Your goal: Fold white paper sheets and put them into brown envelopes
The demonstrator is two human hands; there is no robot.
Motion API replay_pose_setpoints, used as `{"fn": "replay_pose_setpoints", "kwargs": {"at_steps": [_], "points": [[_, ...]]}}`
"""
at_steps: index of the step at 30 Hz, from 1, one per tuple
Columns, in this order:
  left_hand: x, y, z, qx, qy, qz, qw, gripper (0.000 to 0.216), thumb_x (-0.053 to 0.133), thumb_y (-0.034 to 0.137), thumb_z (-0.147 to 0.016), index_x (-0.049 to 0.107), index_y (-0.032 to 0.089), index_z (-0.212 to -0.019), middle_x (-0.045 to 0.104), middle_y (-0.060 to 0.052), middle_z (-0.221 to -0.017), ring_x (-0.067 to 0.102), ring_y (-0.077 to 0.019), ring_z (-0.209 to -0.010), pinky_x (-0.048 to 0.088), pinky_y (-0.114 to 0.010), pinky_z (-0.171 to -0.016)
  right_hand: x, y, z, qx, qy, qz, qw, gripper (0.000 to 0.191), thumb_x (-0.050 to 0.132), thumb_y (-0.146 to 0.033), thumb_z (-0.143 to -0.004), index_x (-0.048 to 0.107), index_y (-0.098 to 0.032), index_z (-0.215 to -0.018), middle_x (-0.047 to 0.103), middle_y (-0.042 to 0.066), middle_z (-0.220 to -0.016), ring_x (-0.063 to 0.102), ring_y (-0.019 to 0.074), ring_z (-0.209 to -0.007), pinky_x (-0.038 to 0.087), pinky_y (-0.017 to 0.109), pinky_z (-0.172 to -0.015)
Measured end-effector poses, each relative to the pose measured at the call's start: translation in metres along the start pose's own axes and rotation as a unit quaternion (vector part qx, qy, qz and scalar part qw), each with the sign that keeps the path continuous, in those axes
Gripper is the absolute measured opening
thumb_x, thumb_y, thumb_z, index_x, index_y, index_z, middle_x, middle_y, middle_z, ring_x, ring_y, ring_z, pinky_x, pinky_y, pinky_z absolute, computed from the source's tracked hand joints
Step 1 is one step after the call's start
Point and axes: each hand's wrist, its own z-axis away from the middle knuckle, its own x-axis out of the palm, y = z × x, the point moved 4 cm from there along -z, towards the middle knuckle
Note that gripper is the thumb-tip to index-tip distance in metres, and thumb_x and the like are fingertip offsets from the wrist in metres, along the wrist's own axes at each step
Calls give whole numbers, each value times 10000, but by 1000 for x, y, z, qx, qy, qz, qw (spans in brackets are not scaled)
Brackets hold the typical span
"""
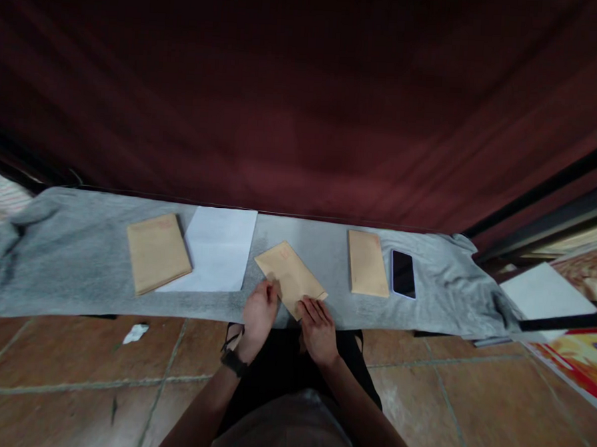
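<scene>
A tan envelope point(290, 274) lies tilted on the grey cloth point(76, 265) in front of me. My left hand point(258, 315), with a dark watch on its wrist, pinches the envelope's near left edge. My right hand point(318, 326) rests on the envelope's near right corner with its fingers laid flat. A stack of tan envelopes point(157, 251) lies to the left, partly over a white sheet of paper point(220, 248). Another tan envelope point(367, 262) lies to the right.
A dark phone point(403, 274) lies just right of the right envelope. A dark red curtain point(305, 97) hangs behind the cloth. The floor is brown tile point(70, 372) with a scrap of white paper point(135, 333). White board point(545, 290) sits at the far right.
</scene>
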Motion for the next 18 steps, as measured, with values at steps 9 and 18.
{"fn": "replay_pose_setpoints", "kwargs": {"at_steps": [9, 18], "points": [[72, 24, -13, 300, -179, -275, 896, 553, 421, 366, -994, 420, 163, -1509, 400, -112, -1595, 276, -252, -1515, 172, -475, -1252, 9, 2, 3, -5, 23, 2, 1000, 384, 516, -91, -912, 676, -139, -1258, 676, 135, -1316, 593, 235, -1270, 381, 400, -1173], [64, 19, -52, 277, -159, -167, 933, 551, 519, 388, -940, 490, 221, -1464, 391, -103, -1600, 232, -290, -1530, 55, -512, -1259, 6, 1, 3, -11, 3, -30, 999, 446, 510, -85, -923, 596, -160, -1355, 621, 140, -1395, 560, 254, -1312, 386, 437, -1170]]}}
